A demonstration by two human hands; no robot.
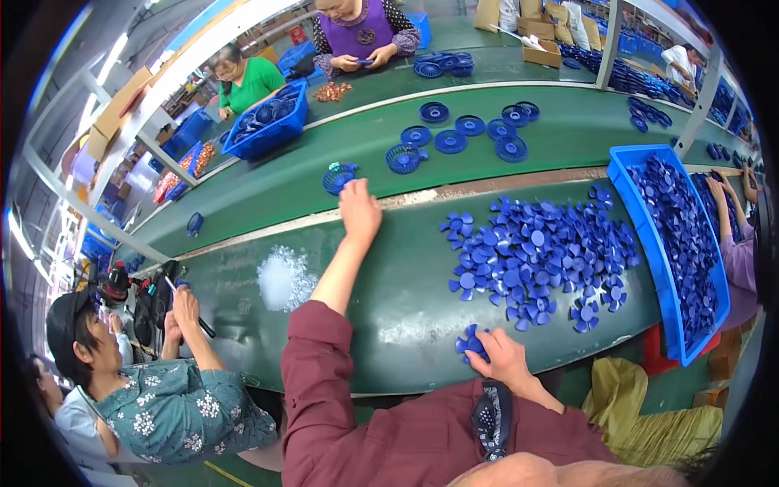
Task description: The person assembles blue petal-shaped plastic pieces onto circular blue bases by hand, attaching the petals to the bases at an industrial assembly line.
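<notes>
Blades pinched in the right hand likely need gentleness; whether the left hand grips the far housing is unclear.

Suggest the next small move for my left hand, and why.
I'd probably close the left hand on the round blue housing and draw it toward the right hand. The left fingertips are at that housing's near edge on the green belt, and the right hand already has a blue fan blade at its fingertips.
</notes>
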